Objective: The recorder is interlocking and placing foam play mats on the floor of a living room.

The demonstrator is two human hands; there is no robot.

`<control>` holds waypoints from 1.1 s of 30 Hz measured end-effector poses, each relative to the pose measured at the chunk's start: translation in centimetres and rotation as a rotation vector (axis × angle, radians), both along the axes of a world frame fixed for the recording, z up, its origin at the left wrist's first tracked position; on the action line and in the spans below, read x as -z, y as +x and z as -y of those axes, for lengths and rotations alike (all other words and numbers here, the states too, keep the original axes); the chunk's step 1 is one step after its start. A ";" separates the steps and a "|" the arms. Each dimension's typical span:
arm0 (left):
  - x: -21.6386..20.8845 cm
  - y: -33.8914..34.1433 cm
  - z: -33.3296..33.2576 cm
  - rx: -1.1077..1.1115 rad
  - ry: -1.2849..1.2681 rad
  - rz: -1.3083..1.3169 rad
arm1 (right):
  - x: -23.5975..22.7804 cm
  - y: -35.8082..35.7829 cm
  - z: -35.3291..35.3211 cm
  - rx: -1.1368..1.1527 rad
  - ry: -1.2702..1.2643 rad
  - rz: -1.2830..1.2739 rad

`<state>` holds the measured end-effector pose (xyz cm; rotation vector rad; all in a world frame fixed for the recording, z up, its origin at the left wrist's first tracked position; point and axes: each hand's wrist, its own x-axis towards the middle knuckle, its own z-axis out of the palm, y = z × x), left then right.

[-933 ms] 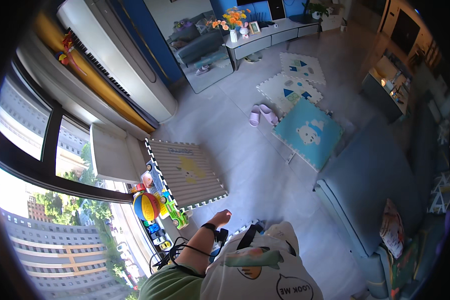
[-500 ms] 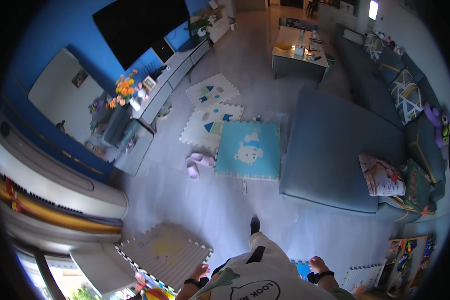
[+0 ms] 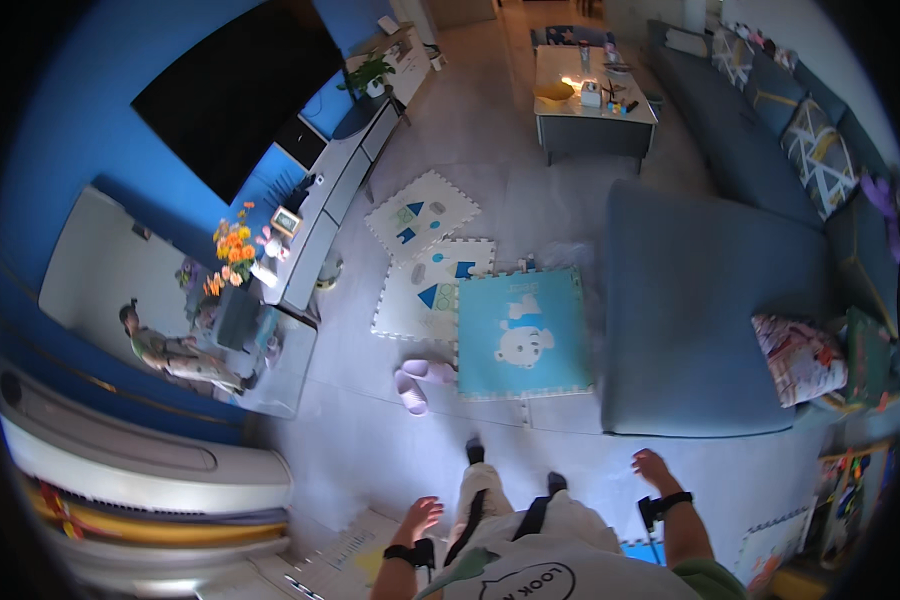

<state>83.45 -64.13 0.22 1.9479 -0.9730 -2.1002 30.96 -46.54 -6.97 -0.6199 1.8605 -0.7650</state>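
My left hand (image 3: 423,516) hangs at waist height beside my light trousers, fingers loosely apart and holding nothing. My right hand (image 3: 652,470) is stretched forward on the other side, also empty, with its fingers partly spread. Both wrists wear black bands. Ahead on the floor lies a teal foam mat (image 3: 560,345) with a white bear on it. Two cream foam mats (image 3: 395,305) with coloured shapes lie to its left, partly overlapping. A pair of lilac slippers (image 3: 412,393) sits at the teal mat's left edge. Neither hand touches any of these.
A grey-blue sofa (image 3: 710,310) stands to the right, with cushions (image 3: 800,355). Along the left run a low TV cabinet (image 3: 335,215), a mirror (image 3: 90,275) and a long white unit (image 3: 150,450). A coffee table (image 3: 565,105) stands farther off. More foam mats (image 3: 345,555) lie near my feet.
I have stepped forward; the teal mat and slippers appear nearer, and both feet now show. My hands have risen farther into view, the right one swinging forward.
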 end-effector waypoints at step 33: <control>10.3 11.6 20.6 0.450 0.400 0.447 | 42.5 21.5 32.8 1.318 0.228 0.612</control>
